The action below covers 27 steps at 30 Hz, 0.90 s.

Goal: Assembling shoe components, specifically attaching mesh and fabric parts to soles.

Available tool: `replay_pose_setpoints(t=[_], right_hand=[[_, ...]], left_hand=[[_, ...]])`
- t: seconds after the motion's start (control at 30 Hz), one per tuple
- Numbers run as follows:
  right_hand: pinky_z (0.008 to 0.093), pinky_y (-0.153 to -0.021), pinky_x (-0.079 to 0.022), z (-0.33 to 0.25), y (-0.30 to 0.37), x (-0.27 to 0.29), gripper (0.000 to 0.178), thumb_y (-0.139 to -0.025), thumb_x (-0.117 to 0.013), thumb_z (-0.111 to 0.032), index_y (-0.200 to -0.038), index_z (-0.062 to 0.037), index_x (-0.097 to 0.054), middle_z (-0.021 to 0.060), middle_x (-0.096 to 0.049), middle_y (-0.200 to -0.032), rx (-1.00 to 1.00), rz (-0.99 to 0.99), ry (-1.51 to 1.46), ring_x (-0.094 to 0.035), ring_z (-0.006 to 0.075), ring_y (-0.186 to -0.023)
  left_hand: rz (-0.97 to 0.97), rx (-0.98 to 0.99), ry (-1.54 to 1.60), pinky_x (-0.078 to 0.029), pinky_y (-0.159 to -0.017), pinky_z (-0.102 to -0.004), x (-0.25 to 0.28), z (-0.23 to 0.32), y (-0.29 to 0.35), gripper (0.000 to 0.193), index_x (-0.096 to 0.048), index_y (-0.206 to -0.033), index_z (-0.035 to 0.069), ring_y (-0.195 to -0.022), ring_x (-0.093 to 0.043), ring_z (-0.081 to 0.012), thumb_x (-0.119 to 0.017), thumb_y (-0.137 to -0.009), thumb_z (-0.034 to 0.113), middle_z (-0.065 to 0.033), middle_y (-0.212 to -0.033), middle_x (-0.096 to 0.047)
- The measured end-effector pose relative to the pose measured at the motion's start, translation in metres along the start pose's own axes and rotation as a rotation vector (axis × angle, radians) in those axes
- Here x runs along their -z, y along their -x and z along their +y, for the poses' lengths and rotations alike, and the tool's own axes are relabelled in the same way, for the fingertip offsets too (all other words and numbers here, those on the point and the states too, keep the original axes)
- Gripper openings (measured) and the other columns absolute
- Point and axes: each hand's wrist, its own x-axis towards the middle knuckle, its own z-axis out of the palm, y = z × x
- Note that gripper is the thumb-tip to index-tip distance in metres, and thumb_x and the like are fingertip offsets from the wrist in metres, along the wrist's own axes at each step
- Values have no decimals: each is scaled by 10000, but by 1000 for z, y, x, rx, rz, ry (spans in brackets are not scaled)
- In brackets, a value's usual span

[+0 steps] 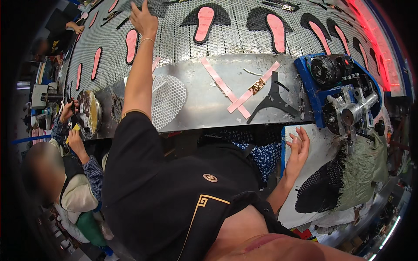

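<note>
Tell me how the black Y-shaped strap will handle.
The strap looks thin, so it is probably light and floppy. Its slim arms may droop if lifted by one end. Lying flat, it should slide rather than roll.

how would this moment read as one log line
left hand: over conveyor, near dark mesh | right hand: nothing visibly held | pink straps: crossed on metal table

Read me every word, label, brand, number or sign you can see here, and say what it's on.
I won't copy out wording, but this is where it stands:
Gold ornament on the crossed pink straps: large, raised letter shapes.
Smaller ornament near the top edge: letter-like shapes, too small to read surely.
Pink insoles: any marks are too faint to read.
Round badge on the black shirt: too small to read.
</note>
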Motion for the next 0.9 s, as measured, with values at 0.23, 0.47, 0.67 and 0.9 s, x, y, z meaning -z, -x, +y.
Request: replay_pose_setpoints(t=[0.23,0.47,0.67,0.9], right_hand=[[314,-851,-495,3,12,8,469,-964,-519,-158,-1390,-6,-397,171,-488,-1336,-34,132,53,-576,238,-1097],[315,-854,-493,15,3,17,472,-963,-526,-158,-1398,-31,-395,168,-485,-1340,-57,146,69,-579,242,-1098],[311,-857,-492,8,-5,12,457,-967,-516,-141,-1392,-21,-398,167,-484,-1343,-40,133,73,-580,233,-1097],[304,-858,-482,25,4,21,446,-964,-514,-126,-1382,-9,-407,165,-494,-1336,-67,126,75,-585,229,-1092]], left_hand=[[-463,454,-286,-332,-1018,-580,-25,-67,88,721,-367,-1425,163,-1259,-409,-462,-645,-771,283,-268,-1445,-337],[-724,648,-207,-410,-964,-549,-4,-124,95,605,-485,-1286,45,-1192,-507,-423,-629,-780,346,-221,-1268,-550],[-536,84,-584,-511,-786,-453,21,-155,71,421,-567,-1112,11,-951,-646,-334,-636,-789,272,-148,-998,-663],[-295,-102,-702,-495,-735,-417,58,-136,40,432,-559,-1079,24,-873,-641,-268,-692,-746,264,-93,-941,-662]])
